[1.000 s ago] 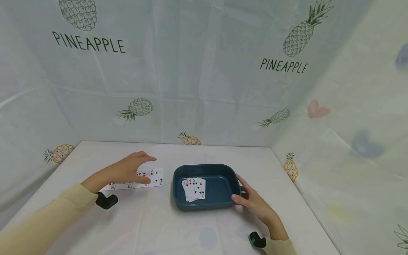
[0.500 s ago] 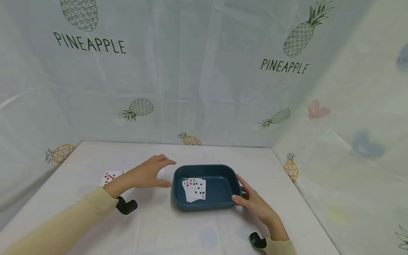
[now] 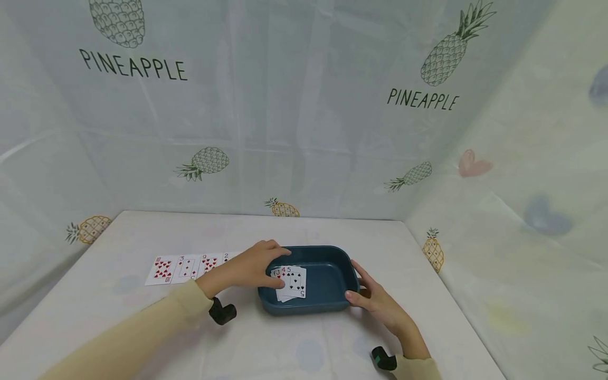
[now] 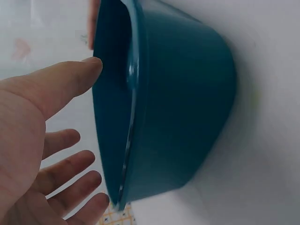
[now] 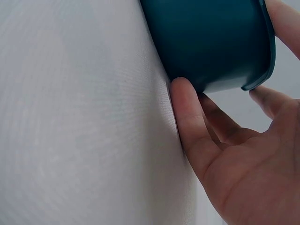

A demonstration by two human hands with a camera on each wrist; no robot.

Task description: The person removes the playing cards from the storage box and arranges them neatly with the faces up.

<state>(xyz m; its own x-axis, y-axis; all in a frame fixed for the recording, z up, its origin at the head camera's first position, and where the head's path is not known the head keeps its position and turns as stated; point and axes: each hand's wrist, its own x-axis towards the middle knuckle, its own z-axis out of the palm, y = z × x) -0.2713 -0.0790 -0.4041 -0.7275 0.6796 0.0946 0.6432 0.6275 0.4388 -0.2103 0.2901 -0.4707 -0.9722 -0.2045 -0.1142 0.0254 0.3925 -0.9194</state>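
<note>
A dark teal rectangular tub (image 3: 328,304) sits on the table with a small fan of playing cards (image 3: 295,285) in its left part, a five of spades on top. My left hand (image 3: 252,266) reaches over the tub's left end, thumb and fingers spread apart and nothing between them. In the left wrist view its thumb (image 4: 70,79) overlaps the rim. My right hand (image 3: 380,303) holds the tub's right end, thumb at the near corner and fingers around the far side. Left of the tub lies a row of face-up playing cards (image 3: 186,268), partly covered by my left hand.
A white cloth covers the table (image 3: 266,348), whose back edge meets a hanging sheet (image 3: 304,174) printed with pineapples. Another printed sheet (image 3: 522,264) hangs at the right. Each wrist carries a small black camera (image 3: 222,311).
My left hand has moved right, from above the card row to over the tub's left end, uncovering the row's left cards. My right hand and the tub have stayed put.
</note>
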